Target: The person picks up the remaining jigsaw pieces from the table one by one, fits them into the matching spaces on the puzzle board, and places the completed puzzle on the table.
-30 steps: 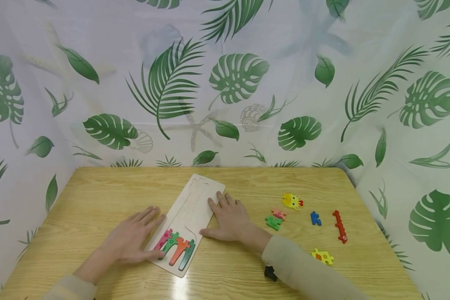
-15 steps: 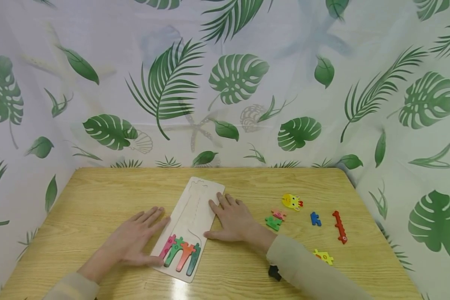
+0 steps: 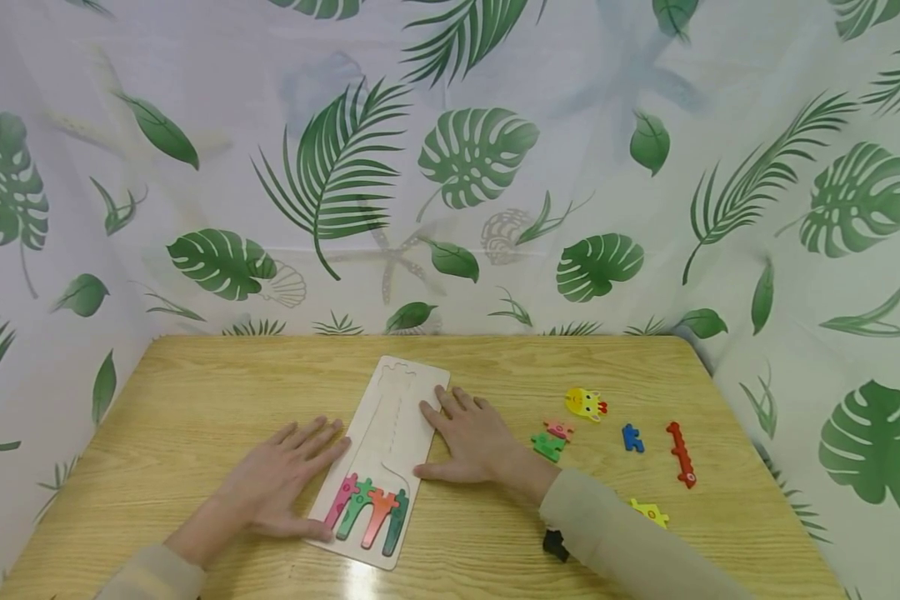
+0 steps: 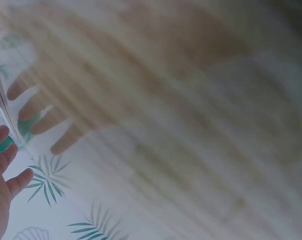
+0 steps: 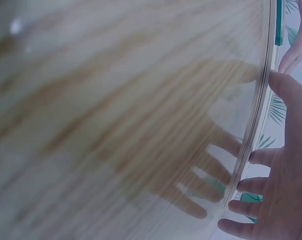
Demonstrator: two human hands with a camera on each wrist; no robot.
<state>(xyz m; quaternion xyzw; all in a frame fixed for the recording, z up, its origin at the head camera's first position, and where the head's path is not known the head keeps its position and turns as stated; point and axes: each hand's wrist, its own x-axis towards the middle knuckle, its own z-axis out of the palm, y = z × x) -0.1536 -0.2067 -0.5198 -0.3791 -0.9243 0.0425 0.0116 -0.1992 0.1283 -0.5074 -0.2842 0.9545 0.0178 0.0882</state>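
Head cam: 2 hands (image 3: 288,485) (image 3: 471,442) touch 1 board (image 3: 381,429) w/ 4 pcs (image 3: 378,518) in.

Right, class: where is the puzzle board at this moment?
In the head view, the puzzle board lies on the table just left of centre, between the left hand and the right hand.

I'm making out no readable words or numbers; right of the board (image 3: 392,421), the red piece (image 3: 682,455) is bearing a ringed mark (image 3: 692,478), too small to read.

We find free tabletop (image 3: 270,379) left of the puzzle board's (image 3: 390,425) far end; left hand (image 3: 288,479) and right hand (image 3: 468,437) obstruct its flanks midway.
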